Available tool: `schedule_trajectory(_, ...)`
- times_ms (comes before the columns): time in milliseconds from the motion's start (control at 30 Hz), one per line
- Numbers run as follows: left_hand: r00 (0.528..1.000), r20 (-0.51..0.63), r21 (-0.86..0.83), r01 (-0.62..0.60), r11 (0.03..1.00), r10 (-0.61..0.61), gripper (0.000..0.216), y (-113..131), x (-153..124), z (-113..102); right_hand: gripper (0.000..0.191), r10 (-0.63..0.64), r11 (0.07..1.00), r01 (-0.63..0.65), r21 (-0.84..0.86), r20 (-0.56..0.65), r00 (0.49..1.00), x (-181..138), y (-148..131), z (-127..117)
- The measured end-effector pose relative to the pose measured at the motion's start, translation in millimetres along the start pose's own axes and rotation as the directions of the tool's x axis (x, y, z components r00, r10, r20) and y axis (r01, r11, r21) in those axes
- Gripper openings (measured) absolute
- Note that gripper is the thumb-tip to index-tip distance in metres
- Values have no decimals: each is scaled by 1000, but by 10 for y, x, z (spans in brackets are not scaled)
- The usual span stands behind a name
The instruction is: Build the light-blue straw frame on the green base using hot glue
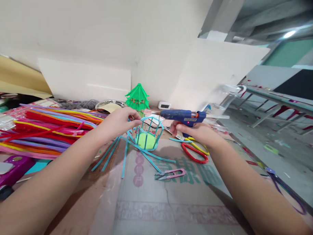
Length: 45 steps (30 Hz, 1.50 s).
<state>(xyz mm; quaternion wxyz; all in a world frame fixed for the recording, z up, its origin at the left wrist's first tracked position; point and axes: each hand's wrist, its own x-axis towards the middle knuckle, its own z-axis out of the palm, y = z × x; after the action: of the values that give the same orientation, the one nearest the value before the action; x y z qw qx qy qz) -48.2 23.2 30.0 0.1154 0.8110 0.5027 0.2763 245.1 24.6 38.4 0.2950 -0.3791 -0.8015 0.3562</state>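
My right hand point(190, 130) is wrapped round the handle of a blue hot glue gun point(179, 115), which has a small red light lit. The nozzle points left, close above the rim of a small cage point(146, 140) made of light-blue pipe cleaners with a yellow-green round base. At the cage's upper left rim, the thumb and fingers of my left hand point(126, 122) are pinched together on it. Loose blue pipe cleaners point(124, 159) lie in front and to the left. Behind the cage stands a green tiered, tree-like roof point(137, 97).
Pink thread snips point(171, 174) and red-and-yellow-handled scissors point(195, 153) lie on the plastic-covered table. A heap of colourful pipe cleaners point(51, 129) fills the left side, near a purple tool point(14, 170). A small white digital timer point(164, 105) stands by the white wall. Purple-handled scissors point(284, 188) lie at right.
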Motion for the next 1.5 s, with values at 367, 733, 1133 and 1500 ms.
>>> schedule_trajectory(367,998,-12,27,-64,998,64,25,0,29,85,36,92,954,-79,-290,31,995,-149,-14,70)
schedule_trajectory(733,999,31,-29,17,999,-16,28,68,6,95,27,97,940,-100,-325,-27,995,-102,-32,171)
schedule_trajectory(1133,999,44,-18,27,999,-26,29,78,5,103,32,74,940,-86,-330,-48,996,-98,-120,213)
schedule_trajectory(1500,999,37,-19,18,1000,-17,27,72,9,114,29,75,952,-92,-293,-69,995,-119,-66,223)
